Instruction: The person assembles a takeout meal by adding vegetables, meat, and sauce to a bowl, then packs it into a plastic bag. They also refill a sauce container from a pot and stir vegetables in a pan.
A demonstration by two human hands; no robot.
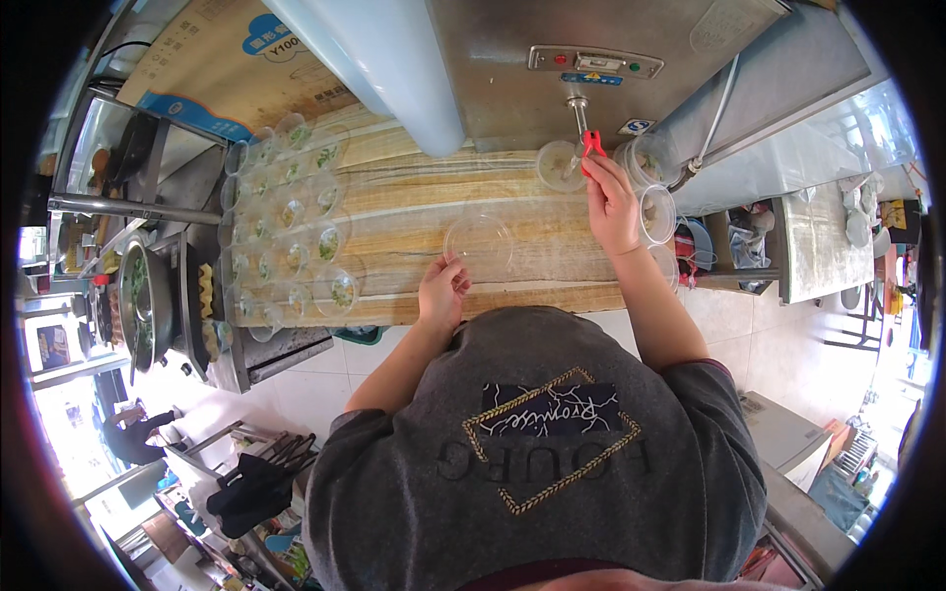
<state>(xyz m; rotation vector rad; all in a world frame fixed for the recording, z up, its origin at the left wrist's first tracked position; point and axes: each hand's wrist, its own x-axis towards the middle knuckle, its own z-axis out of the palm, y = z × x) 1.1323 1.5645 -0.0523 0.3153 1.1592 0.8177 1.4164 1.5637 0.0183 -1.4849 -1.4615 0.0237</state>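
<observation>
My left hand (446, 289) pinches the near rim of a clear plastic bowl (479, 242) standing at the counter's middle. To the right and farther back, my right hand (612, 199) grips the red handle of a utensil (592, 144); its far end is hard to make out beside a round clear container (560, 166). More clear containers (656, 214) stand to the right of my right hand. On the left of the wood-patterned counter (399, 214), rows of clear cups (297, 257) hold green and yellowish food pieces.
A stainless steel appliance (502, 89) with a switch panel stands behind the counter. Beside it are a pale plastic roll (414, 81) and a printed cardboard box (214, 66). A metal bowl of greens (144, 303) sits at the left. A person (137, 436) is in the left background.
</observation>
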